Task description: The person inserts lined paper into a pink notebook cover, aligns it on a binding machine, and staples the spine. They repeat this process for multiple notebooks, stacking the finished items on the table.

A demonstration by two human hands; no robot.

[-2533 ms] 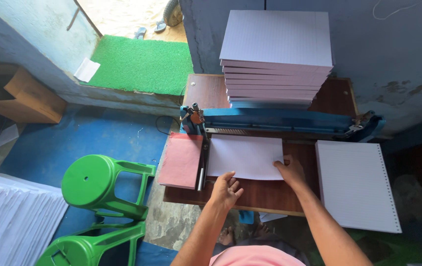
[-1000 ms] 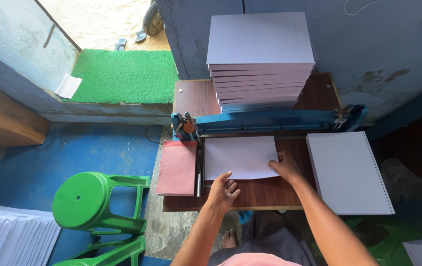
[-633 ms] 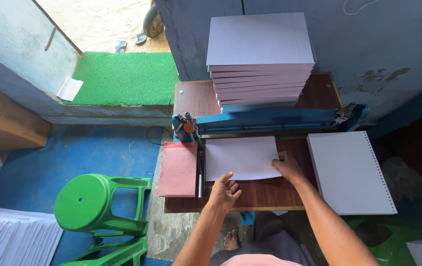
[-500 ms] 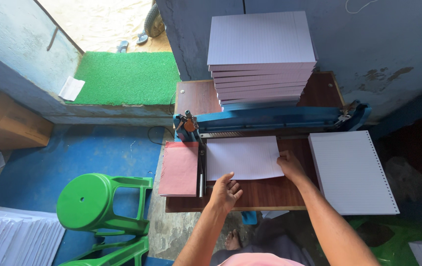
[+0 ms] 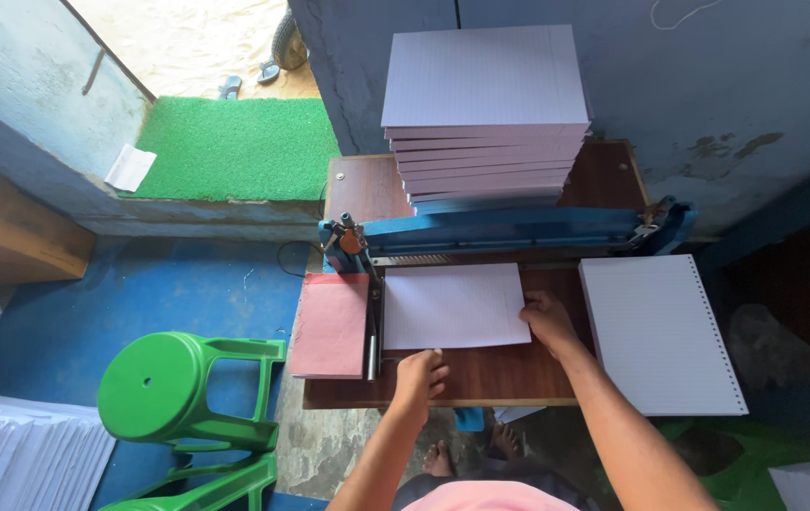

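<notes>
Nearest to the camera, two bare arms reach away from the person over the brown wooden surface (image 5: 481,378). The left hand (image 5: 421,371) is loosely curled, with its fingers bent down at the near edge of a white paper sheet (image 5: 454,306). It touches the edge but does not grip it. The right hand (image 5: 545,319) lies flat with its fingers spread a little, and they press on the right edge of the same sheet. That arm slants in from the near right.

The sheet lies flat in the middle of the surface. Its long side runs left to right. Its far edge sits just under the blue paper cutter (image 5: 509,232). The cutter is a long bar that also runs left to right.

Just left of the sheet is a pink stack (image 5: 331,324), lying flat. On the right is a white lined pad (image 5: 659,331) with small holes down its right side.

Beyond the cutter stands a tall pile of lined paper (image 5: 485,114). On the blue floor at the near left is a green stool (image 5: 173,388). Far left lies a green mat (image 5: 235,147).
</notes>
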